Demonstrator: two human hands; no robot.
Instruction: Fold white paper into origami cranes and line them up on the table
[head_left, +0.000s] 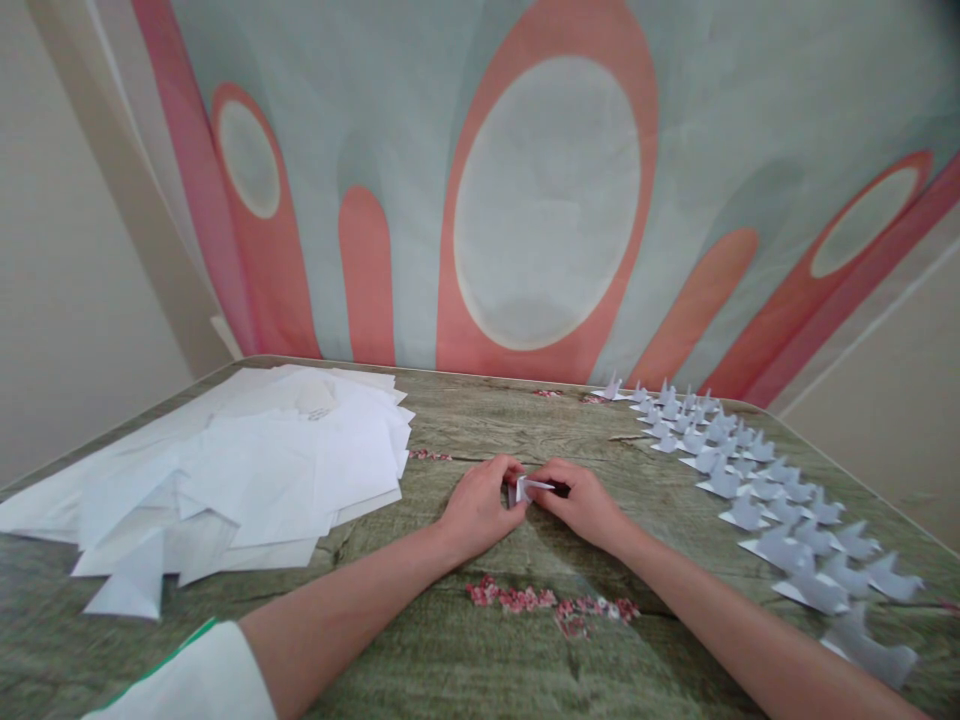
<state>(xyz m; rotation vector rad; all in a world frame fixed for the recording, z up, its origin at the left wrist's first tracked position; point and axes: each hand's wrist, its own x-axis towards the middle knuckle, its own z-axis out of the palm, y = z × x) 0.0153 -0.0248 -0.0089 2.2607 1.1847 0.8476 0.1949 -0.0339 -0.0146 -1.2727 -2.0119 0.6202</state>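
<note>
The folded paper (521,490) is white, the wood-grained table (390,640) olive with pink blossoms (517,598), the backdrop (412,130) coral and grey-green.

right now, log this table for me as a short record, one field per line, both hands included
left hand: thumb and fingers on the small folded white paper
right hand: fingers on the same paper, from the other side
left of hands: overlapping pile of white sheets
right of hands: many bird-like white paper shapes, loosely in rows
surface: wood-patterned tabletop with pink flower patterns
behind: pale blue-green backdrop with coral shapes
</note>
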